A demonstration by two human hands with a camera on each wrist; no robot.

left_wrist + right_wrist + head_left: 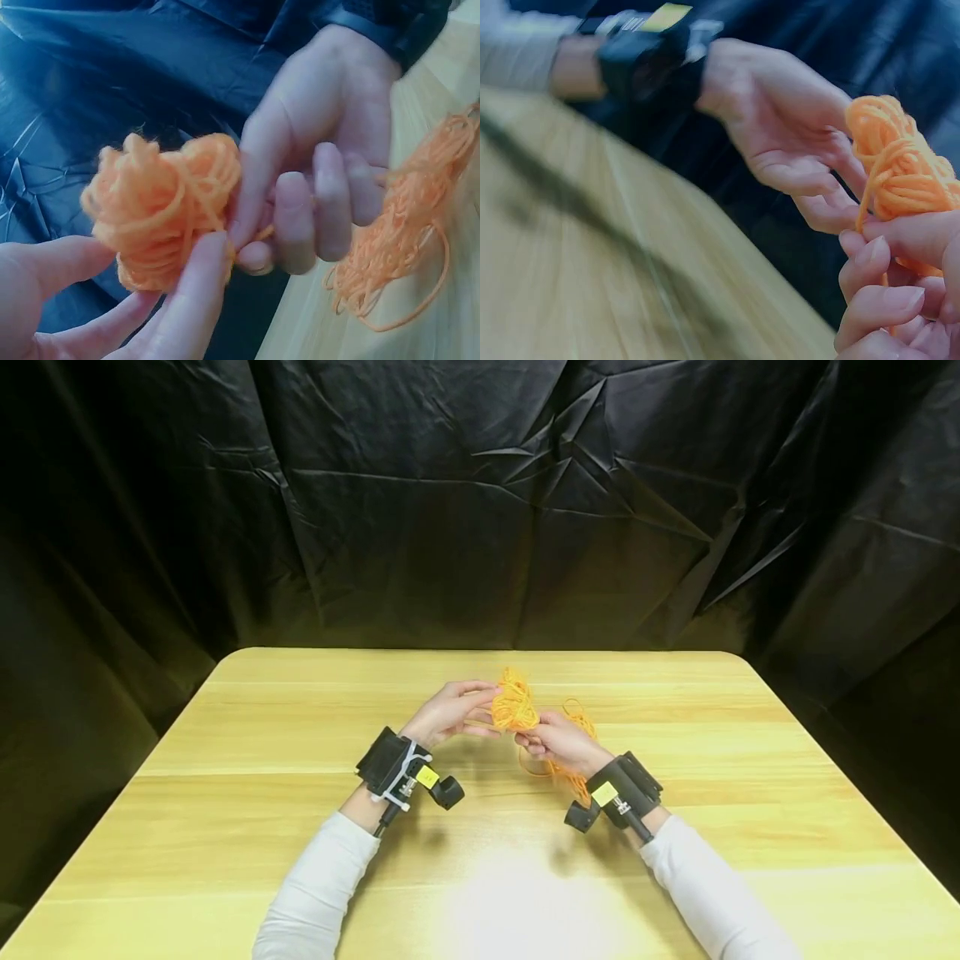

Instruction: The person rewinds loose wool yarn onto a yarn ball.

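A small wound bundle of orange yarn point(514, 700) is up between my two hands above the table. My left hand point(448, 712) has its thumb and fingers about the bundle's left side, with a fingertip against its front in the left wrist view. From the right, my right hand point(566, 745) pinches the bundle's edge and a strand between thumb and forefinger, its other fingers curled. That strand point(865, 196) crosses the bundle and runs down to the pinch in the right wrist view. A looser heap of the same yarn point(405, 240) lies beyond the right hand, partly hidden by it.
A light wooden table point(225, 835) spreads beneath both arms. Behind its far edge hangs a creased black sheet point(420, 552). Each wrist wears a black strap with a small camera point(448, 792) that juts inward.
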